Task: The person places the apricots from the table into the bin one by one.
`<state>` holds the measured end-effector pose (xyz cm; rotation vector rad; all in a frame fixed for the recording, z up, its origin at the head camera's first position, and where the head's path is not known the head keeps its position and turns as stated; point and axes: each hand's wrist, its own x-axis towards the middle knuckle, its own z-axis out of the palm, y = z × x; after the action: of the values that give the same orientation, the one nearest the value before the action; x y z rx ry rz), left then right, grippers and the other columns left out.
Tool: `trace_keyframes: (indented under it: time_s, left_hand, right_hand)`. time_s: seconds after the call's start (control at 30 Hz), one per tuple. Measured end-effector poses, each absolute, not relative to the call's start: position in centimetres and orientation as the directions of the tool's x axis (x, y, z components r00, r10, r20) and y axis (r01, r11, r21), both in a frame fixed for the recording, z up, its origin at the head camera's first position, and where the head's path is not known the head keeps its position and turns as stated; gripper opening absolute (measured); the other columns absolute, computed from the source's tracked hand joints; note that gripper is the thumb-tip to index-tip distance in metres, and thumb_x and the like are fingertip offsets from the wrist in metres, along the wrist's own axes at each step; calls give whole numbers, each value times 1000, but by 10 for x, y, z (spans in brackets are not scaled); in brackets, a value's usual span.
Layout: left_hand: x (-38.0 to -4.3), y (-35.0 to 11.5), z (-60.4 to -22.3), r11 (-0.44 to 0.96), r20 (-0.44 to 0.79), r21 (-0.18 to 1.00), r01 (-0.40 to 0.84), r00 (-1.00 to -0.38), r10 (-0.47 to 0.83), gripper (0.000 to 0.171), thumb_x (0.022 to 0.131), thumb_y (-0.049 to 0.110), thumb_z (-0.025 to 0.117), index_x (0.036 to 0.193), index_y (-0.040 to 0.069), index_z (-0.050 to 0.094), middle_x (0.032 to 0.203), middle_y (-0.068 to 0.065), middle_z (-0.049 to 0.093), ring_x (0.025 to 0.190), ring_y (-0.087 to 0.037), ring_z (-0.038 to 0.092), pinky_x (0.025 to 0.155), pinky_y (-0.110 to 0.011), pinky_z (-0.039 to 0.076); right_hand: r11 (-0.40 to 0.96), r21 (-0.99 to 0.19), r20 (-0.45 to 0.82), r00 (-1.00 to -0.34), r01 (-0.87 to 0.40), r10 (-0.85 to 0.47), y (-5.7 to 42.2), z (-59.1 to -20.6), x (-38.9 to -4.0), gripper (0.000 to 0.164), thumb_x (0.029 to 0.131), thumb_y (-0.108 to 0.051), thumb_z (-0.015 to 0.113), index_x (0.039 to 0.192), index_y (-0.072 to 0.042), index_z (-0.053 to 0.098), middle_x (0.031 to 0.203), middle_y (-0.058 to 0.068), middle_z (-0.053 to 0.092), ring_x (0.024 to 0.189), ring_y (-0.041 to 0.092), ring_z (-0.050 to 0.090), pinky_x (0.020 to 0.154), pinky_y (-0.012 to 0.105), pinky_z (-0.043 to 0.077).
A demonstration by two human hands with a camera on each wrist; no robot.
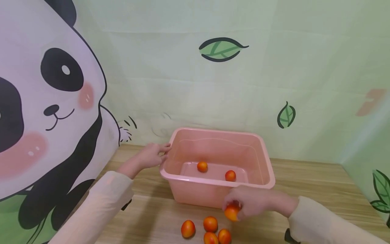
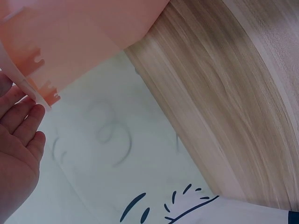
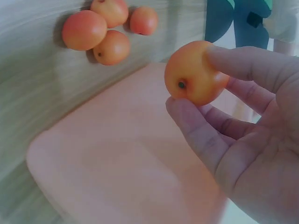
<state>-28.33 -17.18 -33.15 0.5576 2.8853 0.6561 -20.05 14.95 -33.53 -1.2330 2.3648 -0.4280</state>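
Note:
A small round orange-red fruit (image 3: 194,74) with a tiny green dot at one end is pinched between the thumb and fingers of my right hand (image 1: 251,201). That hand is just outside the near wall of a pink plastic basin (image 1: 198,191), above the table. My left hand (image 1: 152,155) holds the basin's left rim; in the left wrist view its fingers (image 2: 30,123) bend against the rim's underside. On the basin floor lie two similar fruits, one left of centre (image 1: 202,166) and one to the right (image 1: 230,175). Several more fruits (image 1: 210,224) sit on the table in front.
The basin stands on a wood-grain table (image 1: 307,189). Close behind it hangs a pale green cloth backdrop (image 1: 170,67) with printed leaves, and a large printed panda (image 1: 70,101) covers the left side.

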Motion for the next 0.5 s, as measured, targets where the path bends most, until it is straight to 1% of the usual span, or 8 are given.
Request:
trace_keyframes:
  time_s: [0.07, 0.1, 0.17, 0.3, 0.4, 0.5]
  left_hand:
    - [-283, -172, -331, 840, -51, 441, 317, -925, 376, 42, 87, 16, 52, 128, 7, 46, 139, -8, 37, 90, -21, 52, 73, -30, 41]
    - [-282, -172, -331, 840, -54, 443, 313, -926, 374, 42, 87, 16, 52, 128, 7, 46, 139, -8, 37, 87, -20, 52, 73, -29, 42]
    - [-282, -172, -331, 840, -60, 447, 308, -926, 372, 42, 87, 16, 52, 128, 7, 46, 139, -8, 36, 74, -19, 51, 71, -29, 42]
    - [-283, -172, -331, 839, -55, 445, 314, -925, 375, 42, 88, 16, 52, 128, 7, 46, 139, -8, 36, 56, -14, 41, 67, -27, 42]
    - [-283, -172, -332, 836, -50, 446, 318, -924, 378, 42, 87, 16, 52, 128, 7, 46, 139, -8, 37, 50, -13, 34, 62, -27, 41]
    - [-283, -172, -331, 837, -48, 444, 319, -925, 378, 42, 87, 16, 52, 128, 7, 46, 139, -8, 37, 49, -13, 32, 62, -27, 42]
  right_hand:
    - [571, -460, -260, -511, -681, -819, 148, -329, -200, 28, 71, -4, 65, 93, -20, 62, 82, -16, 53, 77, 2, 46, 74, 19, 41]
    - [581, -466, -276, -514, -667, -812, 146, -326, -199, 28, 71, -4, 65, 93, -20, 62, 82, -16, 53, 77, 3, 46, 74, 20, 41]
    - [599, -475, -306, -517, -645, -799, 144, -320, -199, 29, 71, -4, 65, 93, -23, 62, 82, -17, 53, 77, 3, 46, 75, 20, 41]
    - [633, -495, -358, -523, -596, -773, 141, -308, -199, 34, 72, -3, 66, 92, -29, 62, 83, -18, 54, 80, 3, 47, 77, 22, 41]
    - [644, -490, -371, -527, -588, -764, 140, -301, -200, 36, 72, -1, 65, 91, -31, 61, 84, -18, 55, 82, 4, 47, 78, 23, 41]
    - [659, -473, -381, -539, -585, -751, 139, -292, -201, 37, 70, 1, 63, 90, -30, 61, 84, -16, 53, 83, 7, 46, 77, 23, 41]
